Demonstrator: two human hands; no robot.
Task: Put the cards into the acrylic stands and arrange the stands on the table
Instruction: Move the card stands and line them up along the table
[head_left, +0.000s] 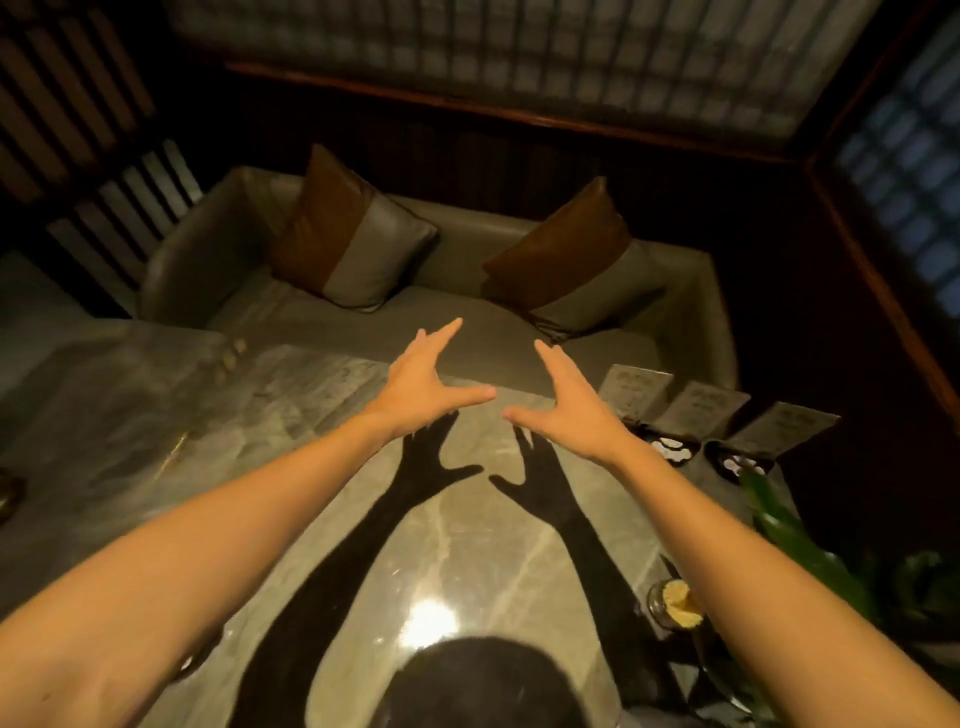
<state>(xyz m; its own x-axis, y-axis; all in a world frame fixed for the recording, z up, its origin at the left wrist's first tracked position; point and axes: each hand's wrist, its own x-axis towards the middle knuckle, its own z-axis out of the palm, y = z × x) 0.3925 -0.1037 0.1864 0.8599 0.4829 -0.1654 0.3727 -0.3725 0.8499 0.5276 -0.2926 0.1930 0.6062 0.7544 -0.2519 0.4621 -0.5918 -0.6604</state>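
Three acrylic stands with cards in them lean in a row along the table's right edge: the far stand (635, 388), the middle stand (709, 407) and the near stand (784, 427). My left hand (423, 387) and my right hand (569, 402) are stretched out above the marble table (291, 426), palms down, fingers spread, thumbs pointing at each other. Neither hand holds anything. Both hover near the table's far edge, left of the stands, and cast dark shadows on the tabletop.
A grey sofa (431, 317) with two brown and grey cushions (348, 239) sits beyond the table. A glass with a lemon slice (675, 603) stands at the near right beside green plant leaves (810, 551). Dark wooden walls surround the seat.
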